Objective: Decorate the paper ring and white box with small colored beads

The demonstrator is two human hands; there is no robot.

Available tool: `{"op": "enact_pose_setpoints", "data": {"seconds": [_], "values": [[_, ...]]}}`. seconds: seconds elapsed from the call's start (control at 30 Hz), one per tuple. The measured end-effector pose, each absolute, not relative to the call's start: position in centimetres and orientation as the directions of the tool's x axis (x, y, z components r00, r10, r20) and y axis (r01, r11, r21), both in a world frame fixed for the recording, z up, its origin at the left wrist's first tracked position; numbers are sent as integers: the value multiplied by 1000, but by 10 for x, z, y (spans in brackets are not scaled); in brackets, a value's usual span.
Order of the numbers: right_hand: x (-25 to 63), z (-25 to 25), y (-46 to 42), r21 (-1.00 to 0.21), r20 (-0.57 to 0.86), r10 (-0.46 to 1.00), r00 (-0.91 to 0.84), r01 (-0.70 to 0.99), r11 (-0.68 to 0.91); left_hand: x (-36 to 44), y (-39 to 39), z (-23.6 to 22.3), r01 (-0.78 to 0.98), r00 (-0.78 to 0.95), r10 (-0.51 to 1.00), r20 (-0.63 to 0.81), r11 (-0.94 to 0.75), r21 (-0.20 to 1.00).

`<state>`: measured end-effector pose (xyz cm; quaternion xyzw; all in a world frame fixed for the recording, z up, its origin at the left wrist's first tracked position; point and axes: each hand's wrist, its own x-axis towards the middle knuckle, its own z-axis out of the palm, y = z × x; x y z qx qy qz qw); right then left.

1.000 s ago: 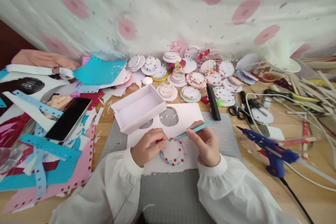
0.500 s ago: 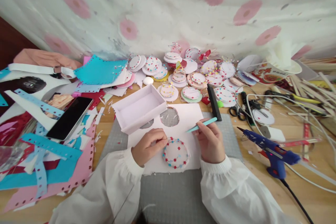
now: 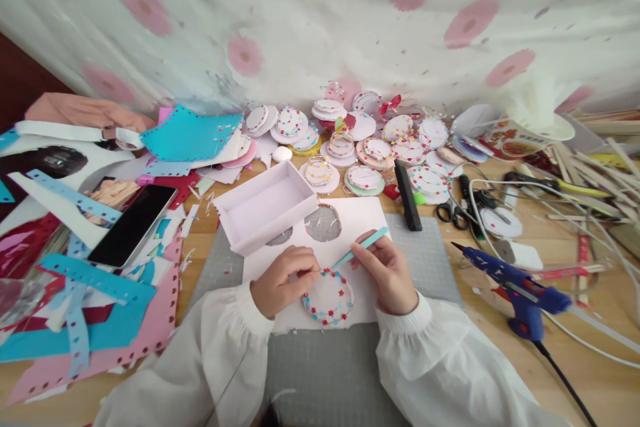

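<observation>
A white paper disc (image 3: 329,297) ringed with small red and blue flowers lies on a white sheet (image 3: 350,227) with round holes cut in it. My left hand (image 3: 283,277) is closed, its fingers pinching at the disc's upper left rim. My right hand (image 3: 387,273) grips a thin teal tool (image 3: 360,247) like a pen, its tip down at the top edge of the disc. Both arms wear white sleeves.
An open white box (image 3: 263,207) sits just behind my left hand. Several finished decorated discs (image 3: 365,147) crowd the back. A blue glue gun (image 3: 515,283), scissors (image 3: 453,210) and a black bar (image 3: 407,197) lie right; a phone (image 3: 131,223) and paper scraps (image 3: 90,307) left.
My right hand drew the teal tool back away from the disc, then brought its tip down to the disc's rim again. The disc has shifted slightly left.
</observation>
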<state>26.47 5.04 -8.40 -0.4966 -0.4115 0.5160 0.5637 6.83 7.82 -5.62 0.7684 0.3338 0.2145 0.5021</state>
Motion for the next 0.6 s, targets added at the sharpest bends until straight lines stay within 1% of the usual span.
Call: {"op": "enact_pose_setpoints", "data": {"seconds": [0.4, 0.5, 0.6], "values": [[264, -86, 50, -984, -29, 992, 122, -179, -7, 68, 78, -57, 300, 705, 709, 22, -326, 897], [263, -84, 49, -988, 20, 990, 139, -147, 41, 68, 79, -59, 306, 708, 706, 26, -340, 889], [262, -79, 46, -989, 126, 981, 145, -62, 136, 68, 78, -60, 323, 704, 710, 26, -352, 878]]}}
